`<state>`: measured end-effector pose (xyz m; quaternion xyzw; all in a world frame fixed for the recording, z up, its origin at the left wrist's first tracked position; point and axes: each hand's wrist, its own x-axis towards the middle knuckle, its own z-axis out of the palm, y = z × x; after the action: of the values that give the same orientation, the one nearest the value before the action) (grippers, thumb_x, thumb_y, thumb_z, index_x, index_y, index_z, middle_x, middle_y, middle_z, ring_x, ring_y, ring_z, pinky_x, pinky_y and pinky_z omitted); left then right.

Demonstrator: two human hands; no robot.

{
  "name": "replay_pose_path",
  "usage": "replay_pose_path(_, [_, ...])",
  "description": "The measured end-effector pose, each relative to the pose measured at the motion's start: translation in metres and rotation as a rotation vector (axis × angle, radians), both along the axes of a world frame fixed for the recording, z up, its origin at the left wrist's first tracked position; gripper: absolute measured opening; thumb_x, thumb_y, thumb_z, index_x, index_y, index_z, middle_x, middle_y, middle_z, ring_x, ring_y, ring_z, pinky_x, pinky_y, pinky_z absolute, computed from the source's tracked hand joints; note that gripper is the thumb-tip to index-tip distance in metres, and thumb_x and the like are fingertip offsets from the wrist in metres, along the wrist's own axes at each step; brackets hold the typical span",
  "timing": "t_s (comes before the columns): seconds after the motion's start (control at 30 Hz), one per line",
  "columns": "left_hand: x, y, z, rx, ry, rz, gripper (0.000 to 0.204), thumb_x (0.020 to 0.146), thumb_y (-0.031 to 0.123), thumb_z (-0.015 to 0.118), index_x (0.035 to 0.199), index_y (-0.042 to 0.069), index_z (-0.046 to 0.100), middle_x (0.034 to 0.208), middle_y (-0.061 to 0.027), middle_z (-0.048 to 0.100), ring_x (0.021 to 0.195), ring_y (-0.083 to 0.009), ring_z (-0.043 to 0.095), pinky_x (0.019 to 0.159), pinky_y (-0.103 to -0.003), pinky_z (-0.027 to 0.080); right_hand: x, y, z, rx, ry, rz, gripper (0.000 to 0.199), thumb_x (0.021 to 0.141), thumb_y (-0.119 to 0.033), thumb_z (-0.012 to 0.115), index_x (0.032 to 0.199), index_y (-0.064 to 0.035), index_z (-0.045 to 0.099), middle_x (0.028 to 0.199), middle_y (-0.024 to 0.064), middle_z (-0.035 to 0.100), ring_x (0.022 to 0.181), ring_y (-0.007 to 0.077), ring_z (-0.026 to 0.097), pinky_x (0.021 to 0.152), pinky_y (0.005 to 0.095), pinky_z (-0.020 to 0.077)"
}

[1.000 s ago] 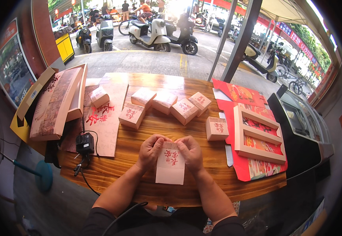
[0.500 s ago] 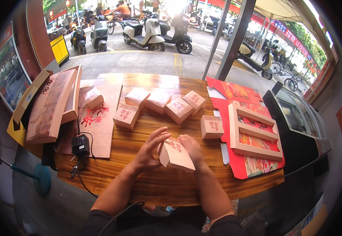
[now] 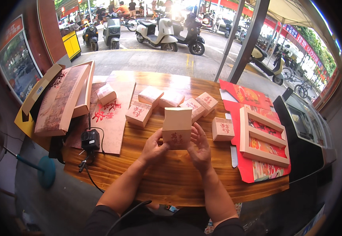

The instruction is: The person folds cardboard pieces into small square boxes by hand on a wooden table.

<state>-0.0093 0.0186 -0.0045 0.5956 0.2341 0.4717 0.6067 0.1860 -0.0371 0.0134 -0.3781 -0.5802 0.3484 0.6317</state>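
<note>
Over the worktop (image 3: 167, 177), the left grip (image 3: 154, 148) holds a small box (image 3: 177, 135) with red characters low on its face, the right grip (image 3: 200, 149) loosely spread at its edge. Red-lettered cartons (image 3: 139, 113) stand on the worktop.

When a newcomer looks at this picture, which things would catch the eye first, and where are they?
Probably the carton, near the middle of the picture, between the left hand and right hand. Next, the bright red card at the right of the table, with a pale frame lying on it. Beyond the table, a white scooter stands out near the top centre.
</note>
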Motion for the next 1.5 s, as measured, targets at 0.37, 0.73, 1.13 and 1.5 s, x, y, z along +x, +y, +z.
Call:
replay_pose_path(0.37, [0.002,-0.011,0.012,0.118,-0.086,0.044,0.044,0.096,0.004,0.06,0.138,0.005,0.045,0.129,-0.0102,0.054,0.115,-0.0153,0.056,0.099,-0.031,0.046,-0.004,-0.006,0.009,-0.115,-0.006,0.081,0.038,0.09,-0.002,0.064,0.127,-0.0028,0.054,0.123,0.0075,0.048,0.104,0.0153,0.057,0.082,0.0286,0.0556])
replay_pose_path(0.73, [0.007,-0.009,0.004,-0.017,-0.056,0.058,0.029,0.102,0.02,0.058,0.124,0.002,0.054,0.105,-0.0036,0.063,0.096,-0.0095,0.058,0.084,-0.025,0.05,0.002,-0.001,-0.001,-0.24,0.02,0.11,0.021,0.095,-0.009,0.063,0.114,-0.0026,0.056,0.098,0.0037,0.058,0.09,0.0105,0.058,0.073,0.0238,0.0503])
replay_pose_path(1.13, [0.006,-0.01,0.007,0.181,-0.03,0.164,0.021,0.103,0.017,0.053,0.113,0.001,0.061,0.117,-0.0073,0.057,0.111,-0.0158,0.053,0.1,-0.031,0.042,-0.004,-0.007,-0.015,-0.064,0.087,0.069,0.031,0.097,-0.005,0.061,0.124,-0.0049,0.047,0.107,0.0039,0.058,0.091,0.0085,0.057,0.076,0.022,0.048])
replay_pose_path(1.5, [0.009,-0.009,0.006,0.138,-0.053,0.219,0.022,0.103,0.021,0.052,0.107,0.001,0.061,0.111,-0.0093,0.058,0.103,-0.0175,0.055,0.093,-0.03,0.045,-0.012,-0.008,-0.001,-0.048,0.033,0.089,0.024,0.1,-0.008,0.058,0.123,-0.0043,0.052,0.126,0.0101,0.057,0.106,0.0128,0.058,0.082,0.0244,0.0519])
